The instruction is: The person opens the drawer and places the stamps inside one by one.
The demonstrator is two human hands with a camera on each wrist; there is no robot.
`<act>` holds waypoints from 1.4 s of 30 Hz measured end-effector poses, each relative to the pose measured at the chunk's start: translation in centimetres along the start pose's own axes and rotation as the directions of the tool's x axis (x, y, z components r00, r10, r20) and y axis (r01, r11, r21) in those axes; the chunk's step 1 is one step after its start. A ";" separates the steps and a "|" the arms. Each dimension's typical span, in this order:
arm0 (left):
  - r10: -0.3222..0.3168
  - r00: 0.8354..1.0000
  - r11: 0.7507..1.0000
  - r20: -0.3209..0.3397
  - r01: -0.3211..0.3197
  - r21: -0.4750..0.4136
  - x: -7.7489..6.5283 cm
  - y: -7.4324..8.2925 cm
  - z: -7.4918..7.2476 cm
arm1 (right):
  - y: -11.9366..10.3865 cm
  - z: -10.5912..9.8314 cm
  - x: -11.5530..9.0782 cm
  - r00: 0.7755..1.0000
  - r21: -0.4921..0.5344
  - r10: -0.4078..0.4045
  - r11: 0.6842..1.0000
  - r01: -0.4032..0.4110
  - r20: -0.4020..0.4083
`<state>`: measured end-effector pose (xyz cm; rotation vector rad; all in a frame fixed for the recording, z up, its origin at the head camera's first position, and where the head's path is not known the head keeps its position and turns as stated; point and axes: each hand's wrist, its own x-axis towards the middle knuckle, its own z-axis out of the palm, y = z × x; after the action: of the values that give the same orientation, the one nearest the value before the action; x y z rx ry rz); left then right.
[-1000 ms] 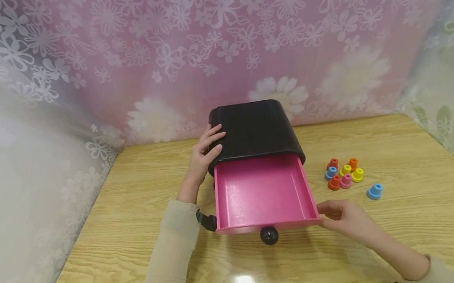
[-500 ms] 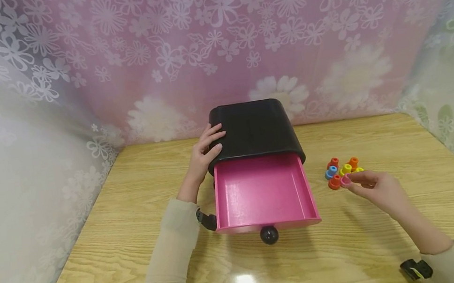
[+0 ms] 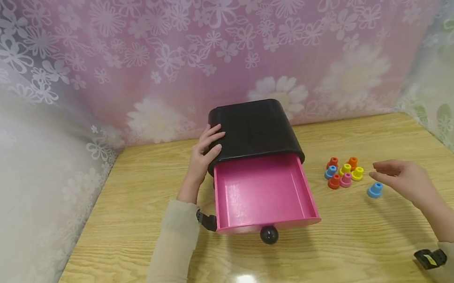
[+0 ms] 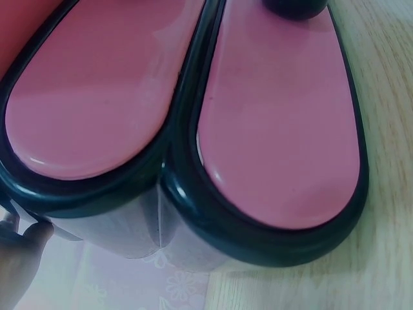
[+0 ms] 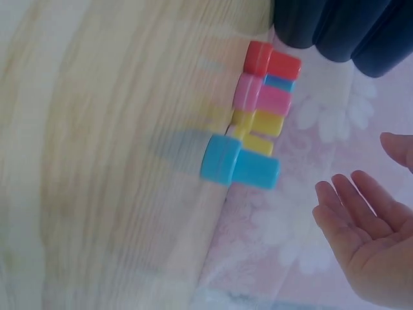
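Note:
A black cabinet stands at mid-table, its pink top drawer pulled out with nothing inside. My left hand rests on the cabinet's upper left edge, fingers extended over the top. In the left wrist view, two lower pink drawer fronts sit closed within black rims, and the fingers appear beside the cabinet wall. My right hand hovers over the table with nothing in its fingers. Just below its fingertips stands a small blue stepped plastic peg, apart from the hand; the right wrist view shows this peg from the side.
Left of the lone peg is a cluster of several similar pegs, including a pink peg, a yellow peg, a red peg and an orange peg. A black knob juts from the drawer. Floral cloth hangs behind.
My right hand left the drawer's right front corner, passed over the peg cluster and moved right to above the lone blue peg. The left hand and the drawer have stayed put.

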<state>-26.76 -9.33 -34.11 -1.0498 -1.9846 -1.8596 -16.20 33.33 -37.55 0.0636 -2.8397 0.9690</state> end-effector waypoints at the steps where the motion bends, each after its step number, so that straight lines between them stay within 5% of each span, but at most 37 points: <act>1: 0.000 1.000 1.000 -0.001 0.000 -0.001 0.0 0.0 0.0 | 0.2 -0.1 0.1 1.000 -0.004 -0.001 1.000 0.001 0.005; 14: -0.003 1.000 1.000 -0.005 0.003 -0.006 -0.1 0.0 0.1 | 1.4 -0.2 1.1 0.989 -0.157 -0.006 0.987 0.029 0.147; 23: 0.006 1.000 1.000 -0.019 -0.006 0.001 0.1 -3.1 -0.6 | 2.0 -0.3 1.2 0.966 -0.215 0.049 0.977 0.007 0.254; 32: -0.012 1.000 1.000 -0.003 0.012 0.000 -0.1 0.0 0.0 | 3.0 0.1 1.5 0.960 -0.209 -0.006 0.976 0.066 0.279; 42: -0.011 1.000 1.000 -0.006 0.011 0.016 -0.1 0.0 0.0 | 3.0 0.1 2.0 0.959 -0.202 -0.003 0.977 0.062 0.284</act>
<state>-26.70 -9.37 -34.16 -1.0297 -2.0026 -1.8465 -18.42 35.64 -39.14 0.2449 -3.1730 0.6977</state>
